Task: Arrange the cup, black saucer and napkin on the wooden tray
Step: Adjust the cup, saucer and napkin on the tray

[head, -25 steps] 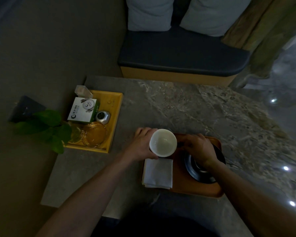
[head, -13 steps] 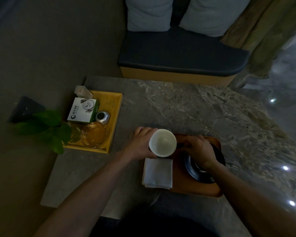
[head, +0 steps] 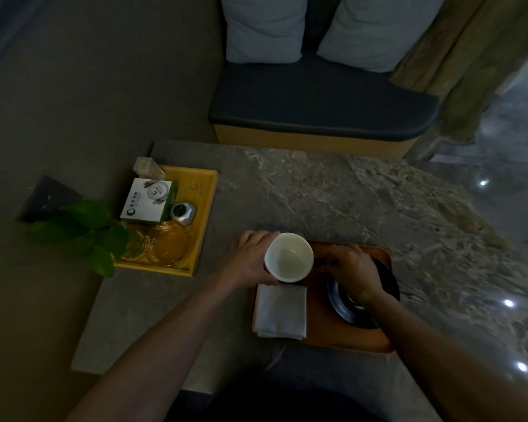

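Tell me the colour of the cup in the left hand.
White, plain inside; the cup shows clearly in the head view.

Dim, underexposed scene throughout. Lower edge of frame nearly black; forearms read as dark shapes. Brightest item is the white cup [head: 288, 257] at centre. Small hard glare spots on the glossy floor [head: 509, 303] at right. Wide-angle bending at the frame edges. Fine detail soft and noisy in upper left shadows.
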Tool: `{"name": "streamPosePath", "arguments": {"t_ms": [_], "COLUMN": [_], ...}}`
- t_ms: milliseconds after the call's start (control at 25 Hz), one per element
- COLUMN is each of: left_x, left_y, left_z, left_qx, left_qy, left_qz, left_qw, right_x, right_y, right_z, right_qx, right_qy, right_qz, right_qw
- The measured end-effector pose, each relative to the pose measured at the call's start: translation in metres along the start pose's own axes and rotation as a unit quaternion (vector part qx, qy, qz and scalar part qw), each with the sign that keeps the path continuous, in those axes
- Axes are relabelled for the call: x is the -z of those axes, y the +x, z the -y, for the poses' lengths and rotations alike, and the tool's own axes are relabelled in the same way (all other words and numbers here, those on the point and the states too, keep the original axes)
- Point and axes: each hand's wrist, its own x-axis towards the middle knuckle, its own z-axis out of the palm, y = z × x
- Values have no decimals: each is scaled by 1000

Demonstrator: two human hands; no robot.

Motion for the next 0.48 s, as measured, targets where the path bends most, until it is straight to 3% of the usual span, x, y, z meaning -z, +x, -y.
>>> {"name": "streamPosePath", "arguments": {"t_ms": [480], "left_x": [-36], "left_y": [-42], "left_z": [-6], "left_qx": [154], "left_qy": [-125], "left_qz": [-39], "left_qw": [979], "right_x": [-3], "right_y": [-43], "right_z": [1], "right_qx": [-86], "right_qy": [-72], "right_qz": [11], "right_qw": [994]}}
